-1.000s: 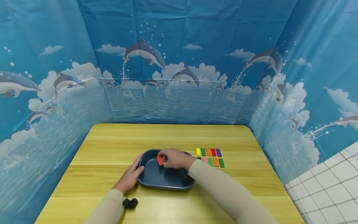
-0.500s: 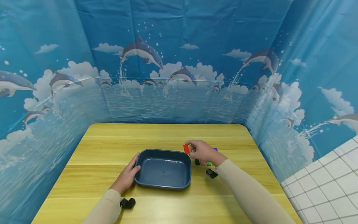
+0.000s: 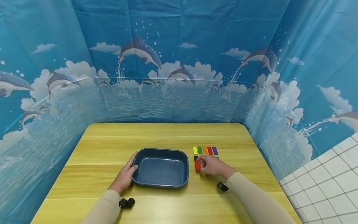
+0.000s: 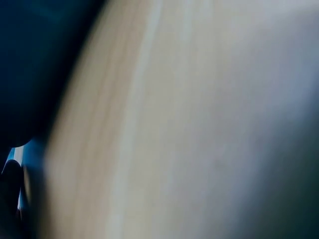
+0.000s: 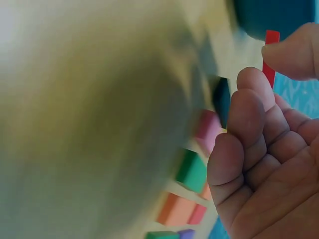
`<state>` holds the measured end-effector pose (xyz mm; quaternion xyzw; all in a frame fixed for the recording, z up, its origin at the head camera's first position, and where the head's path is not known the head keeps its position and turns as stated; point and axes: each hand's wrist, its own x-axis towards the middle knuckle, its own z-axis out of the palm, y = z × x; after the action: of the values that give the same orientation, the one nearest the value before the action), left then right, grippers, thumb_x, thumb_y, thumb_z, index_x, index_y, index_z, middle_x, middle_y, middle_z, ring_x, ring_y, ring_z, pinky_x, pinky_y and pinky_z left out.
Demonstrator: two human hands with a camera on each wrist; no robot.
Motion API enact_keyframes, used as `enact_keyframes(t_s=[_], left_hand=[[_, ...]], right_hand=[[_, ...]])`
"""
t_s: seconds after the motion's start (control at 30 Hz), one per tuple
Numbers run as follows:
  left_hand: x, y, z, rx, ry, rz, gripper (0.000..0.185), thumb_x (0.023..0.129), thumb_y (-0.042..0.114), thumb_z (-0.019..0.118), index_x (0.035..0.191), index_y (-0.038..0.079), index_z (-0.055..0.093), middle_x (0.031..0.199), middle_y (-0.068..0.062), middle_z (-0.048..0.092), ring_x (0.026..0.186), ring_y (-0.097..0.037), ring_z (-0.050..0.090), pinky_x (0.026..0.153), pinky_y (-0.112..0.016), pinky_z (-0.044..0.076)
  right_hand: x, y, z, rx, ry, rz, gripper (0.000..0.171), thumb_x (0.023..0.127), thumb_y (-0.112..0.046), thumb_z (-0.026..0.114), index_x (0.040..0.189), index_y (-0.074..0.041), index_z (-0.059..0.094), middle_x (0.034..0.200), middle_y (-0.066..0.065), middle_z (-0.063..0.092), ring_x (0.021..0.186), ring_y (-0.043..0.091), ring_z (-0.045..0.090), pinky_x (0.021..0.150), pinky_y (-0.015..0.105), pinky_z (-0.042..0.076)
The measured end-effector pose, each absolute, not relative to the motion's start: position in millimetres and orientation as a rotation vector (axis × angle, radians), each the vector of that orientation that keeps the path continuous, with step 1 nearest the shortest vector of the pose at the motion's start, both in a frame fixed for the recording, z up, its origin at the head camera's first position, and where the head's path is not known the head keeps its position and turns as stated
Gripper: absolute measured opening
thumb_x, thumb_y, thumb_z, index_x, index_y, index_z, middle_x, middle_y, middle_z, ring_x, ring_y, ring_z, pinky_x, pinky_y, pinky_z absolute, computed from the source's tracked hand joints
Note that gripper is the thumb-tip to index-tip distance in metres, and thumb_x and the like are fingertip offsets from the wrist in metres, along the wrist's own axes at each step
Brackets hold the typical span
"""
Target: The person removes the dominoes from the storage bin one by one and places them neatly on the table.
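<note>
Left wrist view – all blur; right hand (image 3: 211, 165) hides the lower blocks (image 3: 217, 157).

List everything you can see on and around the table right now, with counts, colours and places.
Tray: one, dark blue, mid table, nothing in it.
Back row of blocks: five, yellow, green, orange, red, purple, right of the tray.
Front row of blocks: partly hidden by the hand; black, pink, green and orange show.
Red block: one, pinched at the front row's left end.
Table: one, yellow wood.
Backdrop: blue, dolphins and clouds, on three sides.
Tiled floor: white, far right.
Left hand: rests on the tray's left rim.
Right hand: pinches the red block.
Sleeves: two, beige.
Wrist cameras: two, black.
</note>
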<state>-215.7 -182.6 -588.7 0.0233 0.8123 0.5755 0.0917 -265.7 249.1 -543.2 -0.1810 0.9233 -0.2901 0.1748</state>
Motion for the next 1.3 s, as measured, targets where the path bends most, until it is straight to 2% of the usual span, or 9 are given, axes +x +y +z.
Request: enact_keyframes(t_s=[0.23, 0.6, 1.0, 1.3], left_hand=[[-215.2, -182.7, -588.0, 0.078, 2.412, 1.708, 0.058, 0.116, 0.026, 0.034, 0.171, 0.027, 0.014, 0.179, -0.001, 0.008, 0.166, -0.033, 0.003, 0.132, -0.06, 0.006], [-216.8, -181.5, -588.4, 0.074, 2.422, 1.704, 0.059, 0.116, 0.025, 0.034, 0.171, 0.027, 0.014, 0.179, -0.001, 0.009, 0.166, -0.033, 0.004, 0.132, -0.06, 0.007], [-215.4, -181.0, -587.7, 0.062, 2.419, 1.707, 0.059, 0.115, 0.024, 0.034, 0.171, 0.027, 0.014, 0.179, -0.002, 0.009, 0.166, -0.034, 0.005, 0.132, -0.06, 0.008], [-215.3, -181.3, -589.1, 0.074, 2.403, 1.729, 0.058, 0.116, 0.025, 0.033, 0.171, 0.027, 0.014, 0.179, -0.002, 0.009, 0.166, -0.034, 0.004, 0.132, -0.061, 0.007]], right_hand=[[-257.0, 249.2, -554.3, -0.496, 2.583, -0.806, 0.04, 0.082, 0.0, 0.071, 0.121, -0.001, 0.068, 0.071, -0.004, 0.058, 0.063, 0.011, 0.051, 0.058, 0.023, 0.038], [-252.1, 248.9, -562.2, -0.459, 2.608, -0.767, 0.041, 0.084, -0.002, 0.074, 0.124, -0.003, 0.068, 0.069, -0.006, 0.057, 0.062, 0.011, 0.05, 0.056, 0.022, 0.034], [-249.1, 249.9, -562.5, -0.523, 2.625, -0.74, 0.041, 0.085, 0.001, 0.074, 0.125, -0.001, 0.068, 0.069, -0.007, 0.052, 0.064, 0.009, 0.047, 0.058, 0.021, 0.034], [-246.4, 250.5, -558.5, -0.468, 2.579, -0.806, 0.043, 0.087, -0.006, 0.081, 0.127, -0.001, 0.066, 0.074, -0.003, 0.061, 0.067, 0.012, 0.054, 0.061, 0.024, 0.041]])
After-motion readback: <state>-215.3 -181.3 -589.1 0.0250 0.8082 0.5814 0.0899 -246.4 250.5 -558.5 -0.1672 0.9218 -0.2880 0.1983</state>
